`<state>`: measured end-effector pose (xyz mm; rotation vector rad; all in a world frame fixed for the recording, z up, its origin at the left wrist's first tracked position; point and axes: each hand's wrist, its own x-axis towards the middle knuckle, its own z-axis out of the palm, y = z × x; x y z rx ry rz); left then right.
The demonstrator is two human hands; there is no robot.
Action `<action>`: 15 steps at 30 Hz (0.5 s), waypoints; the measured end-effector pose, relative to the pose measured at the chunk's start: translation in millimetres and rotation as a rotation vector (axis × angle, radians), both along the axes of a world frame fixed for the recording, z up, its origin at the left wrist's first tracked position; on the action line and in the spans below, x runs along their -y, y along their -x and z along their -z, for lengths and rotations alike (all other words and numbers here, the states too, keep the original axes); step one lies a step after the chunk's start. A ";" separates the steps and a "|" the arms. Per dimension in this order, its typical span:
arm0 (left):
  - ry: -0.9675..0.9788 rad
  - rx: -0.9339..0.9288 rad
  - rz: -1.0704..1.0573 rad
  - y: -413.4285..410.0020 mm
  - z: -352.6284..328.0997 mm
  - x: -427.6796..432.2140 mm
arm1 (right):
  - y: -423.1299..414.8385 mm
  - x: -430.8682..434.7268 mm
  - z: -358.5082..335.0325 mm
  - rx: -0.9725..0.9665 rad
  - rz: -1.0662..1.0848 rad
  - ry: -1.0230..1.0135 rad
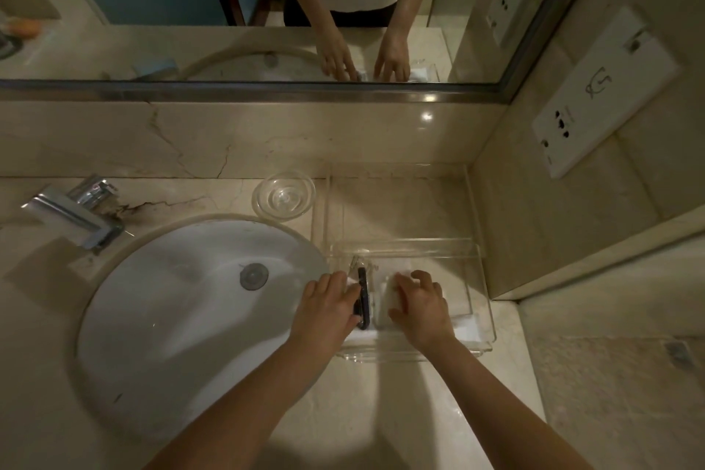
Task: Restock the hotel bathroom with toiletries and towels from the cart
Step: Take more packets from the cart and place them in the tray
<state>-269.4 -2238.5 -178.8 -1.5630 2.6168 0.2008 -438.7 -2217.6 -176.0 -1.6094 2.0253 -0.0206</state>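
dark item [364, 290] | part-hidden by left hand [328, 307]; white packets [467, 328] | print unreadable; right hand [421, 307] | grip on packets unclear

The near beige marble desk [375, 414] gives you room; the walled clear acrylic tray [404, 245] and round glass dish [284, 196] obstruct.

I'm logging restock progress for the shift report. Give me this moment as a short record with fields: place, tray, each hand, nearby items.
place: marble counter, right of the sink
tray: clear acrylic tray, with white packets inside
left hand: left hand grips a dark slim item at the tray's left end
right hand: right hand, fingers curled over a white packet in the tray
nearby: clear glass dish behind the tray's left corner; faucet left of the sink
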 end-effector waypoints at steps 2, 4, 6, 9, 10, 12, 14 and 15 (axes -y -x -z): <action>0.014 0.051 0.033 -3.3 1.7 -2.4 | -1.7 1.6 2.4 0.003 0.017 0.013; 0.022 0.100 0.063 -4.5 4.9 -5.7 | -2.2 1.6 4.8 0.000 0.032 0.024; 0.001 0.144 0.074 -4.1 4.2 -9.4 | -1.5 -0.1 6.8 -0.006 0.034 0.027; 0.006 0.151 0.138 -5.7 3.2 -11.4 | 1.8 -5.2 8.7 -0.003 0.026 0.026; -0.004 0.151 0.188 -5.5 2.3 -10.3 | 3.2 -7.2 9.1 -0.004 0.026 0.023; -0.025 0.161 0.278 -5.5 0.2 -5.8 | 5.9 -10.1 9.9 -0.013 0.024 0.025; -0.022 0.163 0.330 -7.3 -0.2 2.6 | 7.2 -12.0 11.0 -0.014 0.035 0.045; -0.030 0.168 0.340 -9.4 1.5 7.7 | 7.3 -12.7 11.6 -0.012 0.045 0.056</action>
